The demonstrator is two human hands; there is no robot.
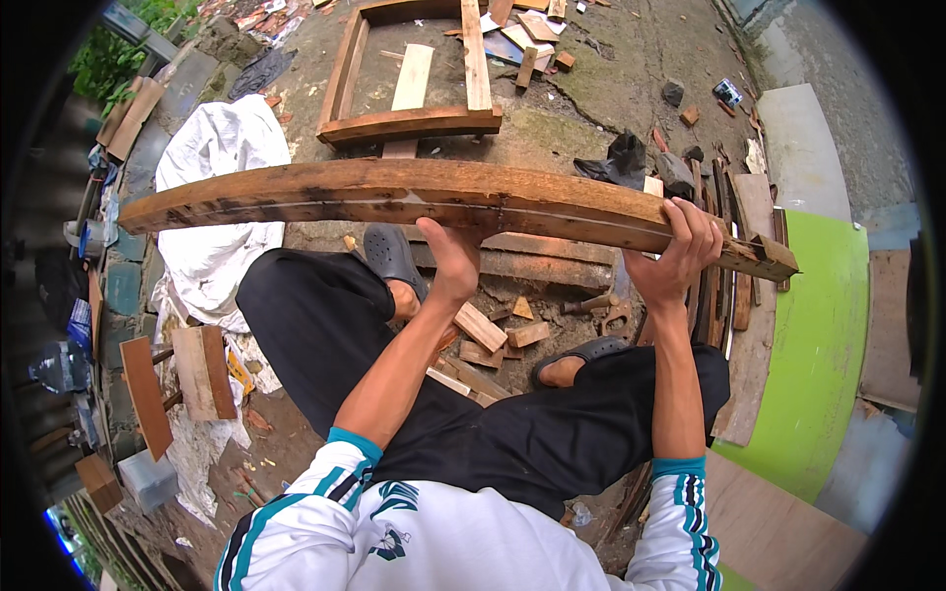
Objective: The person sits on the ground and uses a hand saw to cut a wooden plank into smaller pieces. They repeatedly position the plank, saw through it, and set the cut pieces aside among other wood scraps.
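A long, squared wooden beam [374, 189], brown with dark stains and a pale line along its near face, lies crosswise in front of me above my knees. My left hand [453, 261] holds it near the middle from below, thumb against the near face; its other fingers are mostly hidden behind the wood. Close to the beam's right end, my right hand [676, 254] is wrapped round it, fingers over the top edge. That end narrows to a cut, stepped tip. Short wood offcuts [481, 327] lie between my feet, beside what looks like a saw handle [617, 317].
Beyond the beam is a wooden frame [414, 125] on the concrete. White cloth [222, 148] is heaped at the left, near wood pieces [204, 372]. A black plastic bag [619, 161], long wood strips and a green board [813, 345] lie at the right.
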